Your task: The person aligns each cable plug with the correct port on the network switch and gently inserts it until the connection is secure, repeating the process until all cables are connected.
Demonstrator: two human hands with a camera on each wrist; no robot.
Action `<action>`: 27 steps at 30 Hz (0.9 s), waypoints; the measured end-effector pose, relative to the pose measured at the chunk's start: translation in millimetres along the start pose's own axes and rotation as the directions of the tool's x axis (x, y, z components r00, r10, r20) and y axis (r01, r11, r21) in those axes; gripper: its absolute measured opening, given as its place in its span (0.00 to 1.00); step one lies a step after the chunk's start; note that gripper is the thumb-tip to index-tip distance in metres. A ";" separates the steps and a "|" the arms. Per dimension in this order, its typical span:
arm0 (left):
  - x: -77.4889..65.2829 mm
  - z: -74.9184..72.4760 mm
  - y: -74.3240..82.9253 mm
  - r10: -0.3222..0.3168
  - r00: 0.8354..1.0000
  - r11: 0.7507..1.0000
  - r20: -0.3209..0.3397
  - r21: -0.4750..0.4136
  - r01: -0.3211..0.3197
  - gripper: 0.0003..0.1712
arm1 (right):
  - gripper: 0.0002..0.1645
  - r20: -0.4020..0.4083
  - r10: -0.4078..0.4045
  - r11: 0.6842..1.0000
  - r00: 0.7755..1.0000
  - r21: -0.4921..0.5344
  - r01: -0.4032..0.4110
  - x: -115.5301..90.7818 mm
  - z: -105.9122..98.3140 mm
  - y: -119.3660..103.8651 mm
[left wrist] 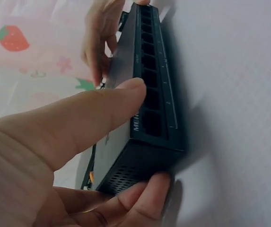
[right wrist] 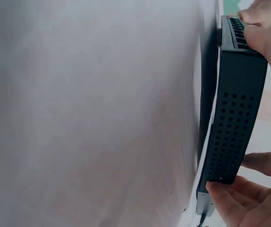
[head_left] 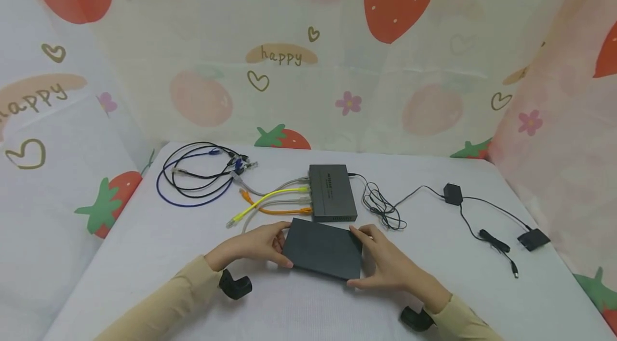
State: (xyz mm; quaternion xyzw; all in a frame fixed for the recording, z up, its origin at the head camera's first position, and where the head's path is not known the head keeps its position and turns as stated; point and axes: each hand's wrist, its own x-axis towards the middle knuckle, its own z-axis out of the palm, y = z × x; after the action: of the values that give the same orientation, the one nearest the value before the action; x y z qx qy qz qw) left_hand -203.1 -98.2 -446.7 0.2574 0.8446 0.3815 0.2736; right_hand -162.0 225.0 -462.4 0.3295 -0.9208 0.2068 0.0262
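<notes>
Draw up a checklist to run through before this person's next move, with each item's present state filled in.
1. Box gripped at both ends: ok; left hand and right hand hold opposite ends.
2. Box's ports free of plugs: ok for those in sight.
3. Box clear of the switch behind it: cannot tell; their edges meet in the head view.
4. Power plug in the switch: ok.
5. Yellow cable connected at both ends: not ok; one end is at the switch, the other lies loose on the table.
</notes>
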 end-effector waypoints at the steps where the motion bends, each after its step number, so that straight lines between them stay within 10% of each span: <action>1: 0.6 -0.6 1.6 0.006 1.000 1.000 -0.002 0.015 -0.006 0.52 | 0.66 0.007 0.002 1.000 1.000 -0.002 -0.002 0.1 0.1 0.4; 12: 7.0 -12.5 5.4 0.084 0.993 0.983 -0.082 0.169 -0.069 0.32 | 0.65 0.124 -0.007 0.998 0.992 -0.054 0.014 6.7 -15.5 2.9; 19: 19.4 -28.3 -7.1 0.295 0.875 0.787 -0.385 0.617 0.006 0.26 | 0.36 -0.013 0.033 0.997 0.999 -0.075 -0.033 34.7 -31.1 27.1; 23: 23.9 -37.5 -19.4 0.267 0.911 0.765 -0.316 0.644 -0.001 0.36 | 0.37 -0.103 -0.039 0.993 0.994 -0.114 0.027 53.3 -29.5 48.8; 27: 28.1 -40.2 -31.4 0.235 0.958 0.722 -0.162 0.690 -0.061 0.38 | 0.45 -0.015 -0.078 0.984 0.997 -0.161 0.075 65.0 -25.0 61.7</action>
State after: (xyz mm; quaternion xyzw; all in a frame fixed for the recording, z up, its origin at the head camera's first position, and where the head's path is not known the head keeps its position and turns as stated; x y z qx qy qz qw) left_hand -256.7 -118.5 -456.4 0.3587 0.9281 0.0960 0.0262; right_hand -253.2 239.2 -450.0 0.3592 -0.9209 0.1343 0.0703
